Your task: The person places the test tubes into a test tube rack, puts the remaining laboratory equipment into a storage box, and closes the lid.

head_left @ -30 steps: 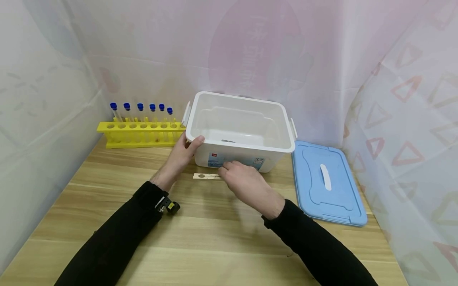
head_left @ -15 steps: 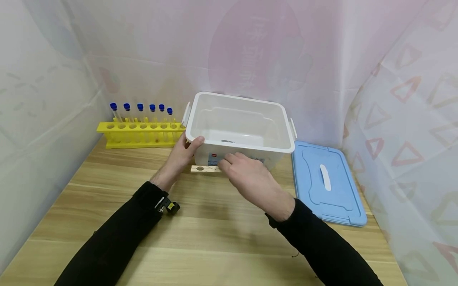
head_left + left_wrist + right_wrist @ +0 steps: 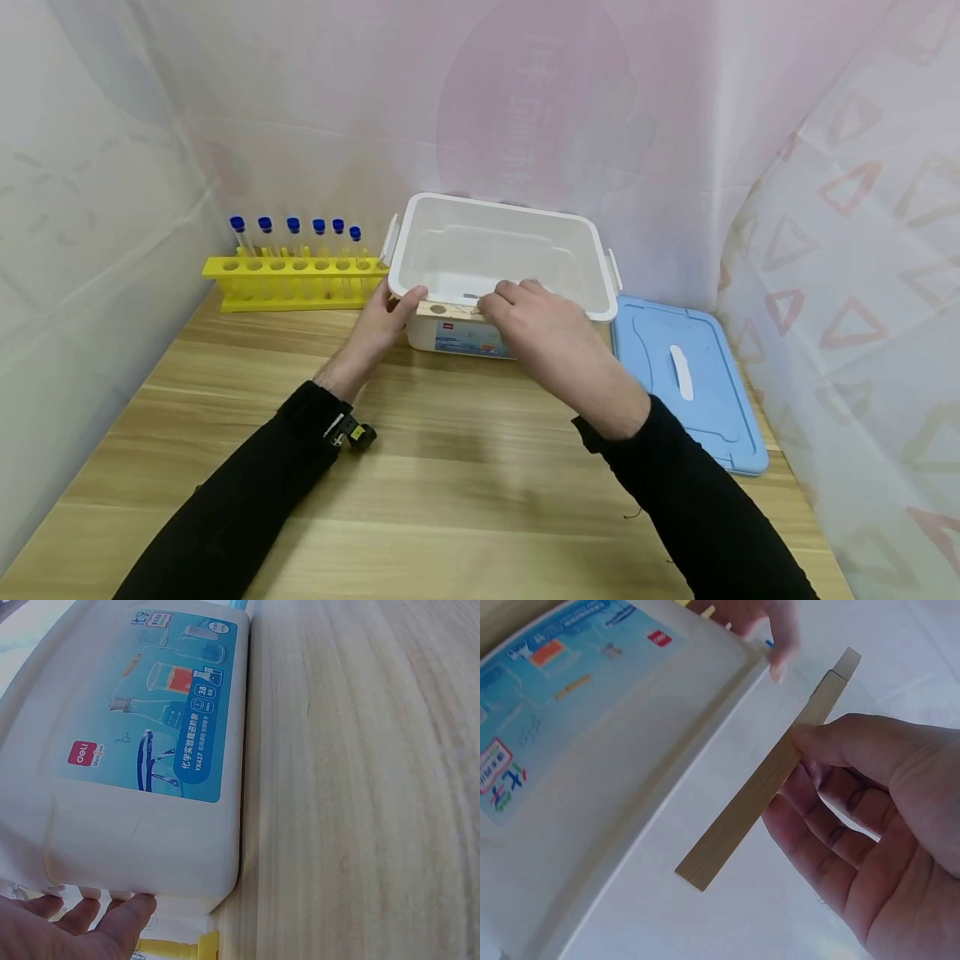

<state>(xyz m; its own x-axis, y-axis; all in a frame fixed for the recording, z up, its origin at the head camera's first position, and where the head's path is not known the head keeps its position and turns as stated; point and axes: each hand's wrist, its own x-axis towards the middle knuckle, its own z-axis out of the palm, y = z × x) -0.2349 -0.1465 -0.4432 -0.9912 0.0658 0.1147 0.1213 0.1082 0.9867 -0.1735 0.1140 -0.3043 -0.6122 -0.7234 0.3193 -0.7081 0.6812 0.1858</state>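
In the head view a white plastic storage box (image 3: 495, 205) stands at the back of the table, its top uncovered. My left hand (image 3: 375, 329) grips its front left corner, thumb over the rim; in the left wrist view the fingers (image 3: 124, 919) press its end wall. My right hand (image 3: 558, 346) pinches a wooden test tube clamp (image 3: 742, 806) between thumb and fingers. The clamp lies level, at the height of the front rim; in the right wrist view it is over the box's opening. A small dark mark (image 3: 471, 296) shows inside the box.
Left of the box is a yellow test tube rack (image 3: 296, 265) with several blue-capped tubes (image 3: 293, 223). A blue lid (image 3: 682, 375) with a white handle lies on the right. White printed curtains (image 3: 300, 100) enclose the wooden table (image 3: 420, 492).
My right hand has lifted the clamp from near the tabletop in front of the box up to its rim, moving slightly right. The left hand stays on the corner.
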